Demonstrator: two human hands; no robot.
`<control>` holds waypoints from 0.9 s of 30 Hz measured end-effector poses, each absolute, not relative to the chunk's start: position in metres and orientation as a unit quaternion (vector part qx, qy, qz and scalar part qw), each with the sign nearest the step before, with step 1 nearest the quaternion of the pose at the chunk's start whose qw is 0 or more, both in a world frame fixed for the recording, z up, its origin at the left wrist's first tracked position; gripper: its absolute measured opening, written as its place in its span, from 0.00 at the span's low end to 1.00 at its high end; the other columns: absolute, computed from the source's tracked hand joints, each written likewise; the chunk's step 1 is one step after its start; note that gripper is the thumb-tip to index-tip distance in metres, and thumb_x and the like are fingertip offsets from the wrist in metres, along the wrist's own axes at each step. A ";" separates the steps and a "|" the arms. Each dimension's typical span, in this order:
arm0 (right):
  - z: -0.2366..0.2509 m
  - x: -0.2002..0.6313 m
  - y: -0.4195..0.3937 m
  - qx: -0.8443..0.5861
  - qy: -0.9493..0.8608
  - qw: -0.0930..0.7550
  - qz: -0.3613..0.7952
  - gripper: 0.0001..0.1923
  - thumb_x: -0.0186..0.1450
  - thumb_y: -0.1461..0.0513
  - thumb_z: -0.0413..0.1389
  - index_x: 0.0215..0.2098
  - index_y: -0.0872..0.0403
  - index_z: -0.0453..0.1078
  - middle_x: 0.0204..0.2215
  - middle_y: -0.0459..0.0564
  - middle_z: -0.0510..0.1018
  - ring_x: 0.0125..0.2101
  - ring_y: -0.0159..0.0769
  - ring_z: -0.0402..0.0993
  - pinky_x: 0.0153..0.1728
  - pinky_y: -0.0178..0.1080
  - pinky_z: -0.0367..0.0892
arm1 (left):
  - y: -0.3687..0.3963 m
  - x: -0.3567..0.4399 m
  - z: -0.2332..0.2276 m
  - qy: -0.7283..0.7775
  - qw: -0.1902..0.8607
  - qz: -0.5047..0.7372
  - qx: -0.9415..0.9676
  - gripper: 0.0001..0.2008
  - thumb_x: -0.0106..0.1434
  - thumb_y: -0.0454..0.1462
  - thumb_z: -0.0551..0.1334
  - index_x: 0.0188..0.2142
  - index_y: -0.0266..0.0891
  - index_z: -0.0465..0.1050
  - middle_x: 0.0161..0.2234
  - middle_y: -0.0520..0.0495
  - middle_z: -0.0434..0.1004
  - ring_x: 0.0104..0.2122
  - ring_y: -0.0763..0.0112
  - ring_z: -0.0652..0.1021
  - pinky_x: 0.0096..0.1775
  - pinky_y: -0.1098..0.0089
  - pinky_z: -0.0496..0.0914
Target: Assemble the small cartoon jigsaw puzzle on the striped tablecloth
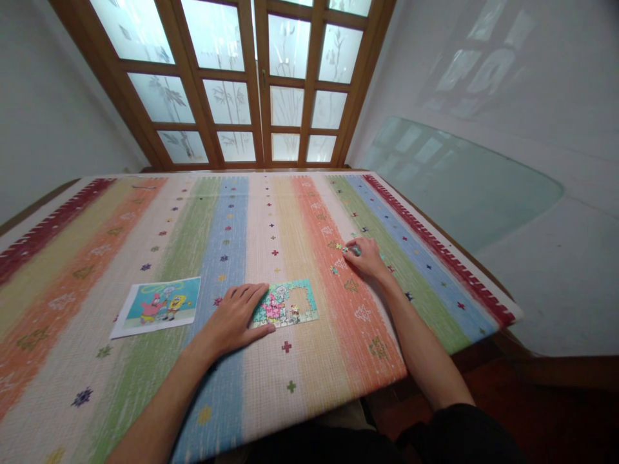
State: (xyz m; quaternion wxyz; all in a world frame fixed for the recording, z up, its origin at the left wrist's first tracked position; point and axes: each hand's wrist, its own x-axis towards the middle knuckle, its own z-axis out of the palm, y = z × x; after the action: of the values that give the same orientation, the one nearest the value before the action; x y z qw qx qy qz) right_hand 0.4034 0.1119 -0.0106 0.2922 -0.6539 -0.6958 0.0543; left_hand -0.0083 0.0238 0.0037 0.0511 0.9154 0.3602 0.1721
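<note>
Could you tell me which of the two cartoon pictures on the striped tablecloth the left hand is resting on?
The left hand rests on the partly assembled jigsaw puzzle, which has a gap; the printed reference picture lies untouched farther left.

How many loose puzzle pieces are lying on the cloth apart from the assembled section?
About 3 show: one small cluster at the right hand's fingertips, one just left of it, one below. More may hide under that hand. The left hand rests on the partly built puzzle.
</note>
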 end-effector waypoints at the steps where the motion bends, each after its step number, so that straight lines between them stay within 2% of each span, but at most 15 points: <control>1: -0.009 0.403 0.111 -0.650 -0.696 0.299 0.064 0.09 0.59 0.59 0.59 0.36 0.53 0.76 0.38 0.58 0.80 0.43 0.50 0.72 0.47 0.48 0.63 | 0.024 -0.008 0.004 0.361 0.052 0.172 0.915 0.35 0.68 0.55 0.61 0.67 0.41 0.54 0.59 0.36 0.72 0.55 0.48 0.73 0.55 0.50 0.67; 6: 0.002 0.396 0.108 -0.623 -0.698 0.334 0.115 0.08 0.60 0.59 0.57 0.34 0.53 0.74 0.31 0.52 0.80 0.31 0.40 0.73 0.37 0.41 0.66 | 0.024 -0.009 0.005 0.365 0.066 0.172 0.913 0.35 0.68 0.54 0.62 0.67 0.43 0.54 0.60 0.37 0.72 0.56 0.48 0.73 0.56 0.50 0.67; 11: 0.009 0.368 0.098 -0.592 -0.699 0.364 0.167 0.11 0.62 0.56 0.57 0.37 0.54 0.76 0.30 0.51 0.81 0.28 0.37 0.73 0.32 0.38 0.65 | 0.024 -0.009 0.004 0.366 0.071 0.171 0.912 0.36 0.68 0.54 0.62 0.67 0.44 0.54 0.60 0.38 0.72 0.56 0.48 0.73 0.56 0.50 0.67; 14: 0.011 0.340 0.086 -0.526 -0.708 0.381 0.277 0.12 0.61 0.54 0.61 0.37 0.53 0.78 0.30 0.51 0.81 0.28 0.36 0.72 0.31 0.37 0.65 | 0.023 -0.008 0.005 0.369 0.068 0.170 0.911 0.36 0.68 0.54 0.62 0.67 0.43 0.54 0.60 0.37 0.72 0.56 0.48 0.73 0.56 0.50 0.67; 19: 0.014 0.298 0.063 -0.457 -0.732 0.325 0.388 0.11 0.61 0.56 0.65 0.39 0.54 0.81 0.29 0.49 0.81 0.27 0.33 0.70 0.29 0.36 0.64 | 0.023 -0.008 0.007 0.367 0.062 0.166 0.913 0.35 0.68 0.54 0.61 0.67 0.42 0.54 0.59 0.37 0.72 0.55 0.48 0.73 0.55 0.52 0.67; 27: 0.016 0.272 0.043 -0.417 -0.779 0.261 0.387 0.07 0.61 0.60 0.66 0.37 0.53 0.82 0.29 0.48 0.82 0.30 0.34 0.75 0.35 0.37 0.69 | 0.023 -0.007 0.008 0.365 0.072 0.172 0.912 0.35 0.68 0.54 0.62 0.67 0.43 0.56 0.59 0.37 0.72 0.56 0.48 0.73 0.56 0.51 0.66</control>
State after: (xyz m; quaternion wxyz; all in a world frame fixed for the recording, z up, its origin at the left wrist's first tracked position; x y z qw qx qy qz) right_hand 0.2716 0.0428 0.0163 0.2615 -0.4171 -0.7795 0.3874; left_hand -0.0071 0.0227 0.0075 0.0719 0.9123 0.3647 0.1720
